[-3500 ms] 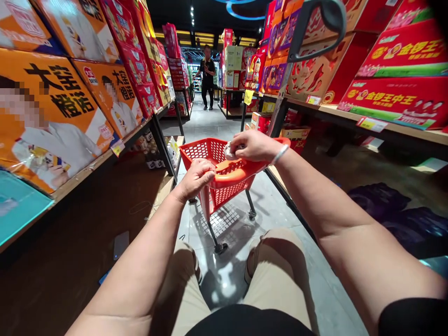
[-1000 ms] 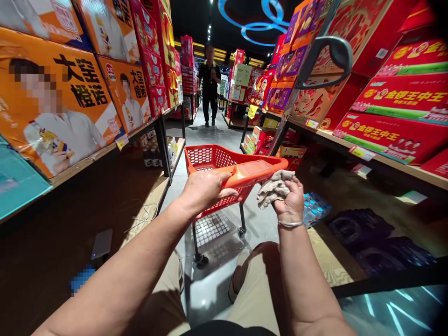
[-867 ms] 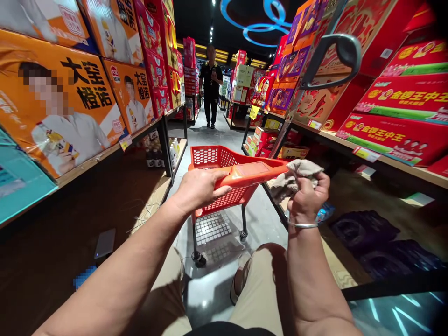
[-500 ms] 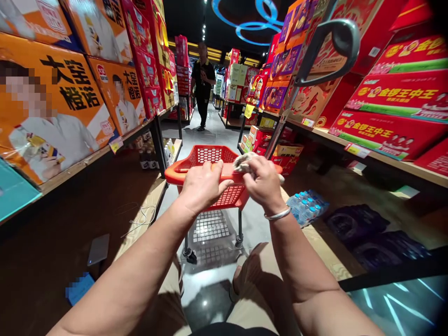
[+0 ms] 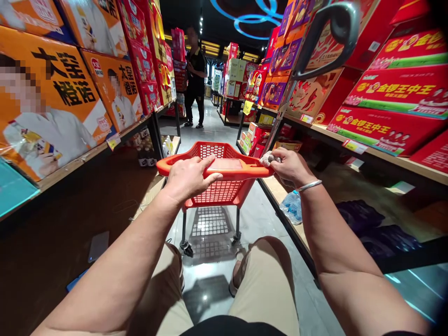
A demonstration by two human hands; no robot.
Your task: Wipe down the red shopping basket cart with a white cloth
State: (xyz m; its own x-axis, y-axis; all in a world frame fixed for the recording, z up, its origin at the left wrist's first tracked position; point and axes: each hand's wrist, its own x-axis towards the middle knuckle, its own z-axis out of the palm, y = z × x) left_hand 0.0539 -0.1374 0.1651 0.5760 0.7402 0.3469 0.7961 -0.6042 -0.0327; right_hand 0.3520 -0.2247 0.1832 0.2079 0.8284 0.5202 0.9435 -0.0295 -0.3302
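Observation:
An orange-red plastic shopping cart [image 5: 224, 193] stands in front of my legs, with a pale label panel [image 5: 227, 164] on its handle. My left hand [image 5: 187, 175] rests over the left part of that handle and holds it, thumb stretched along the near side. At the handle's right end, my right hand [image 5: 294, 167] is closed around a crumpled greyish-white cloth [image 5: 269, 159]. The cloth touches the end of the handle, and part of it is hidden in the fingers. A silver bangle [image 5: 311, 185] circles my right wrist.
Shelves with orange drink cartons [image 5: 52, 102] line the left; red boxes [image 5: 399, 105] fill the right. A grey loop handle on a pole [image 5: 331, 42] stands at upper right. Wrapped water bottles [image 5: 292, 206] sit low on the right. A person [image 5: 195, 74] stands in the aisle ahead.
My right hand has moved the cloth rightward from the middle of the handle to its right end. My left hand has shifted slightly left on the handle. The person ahead is further left.

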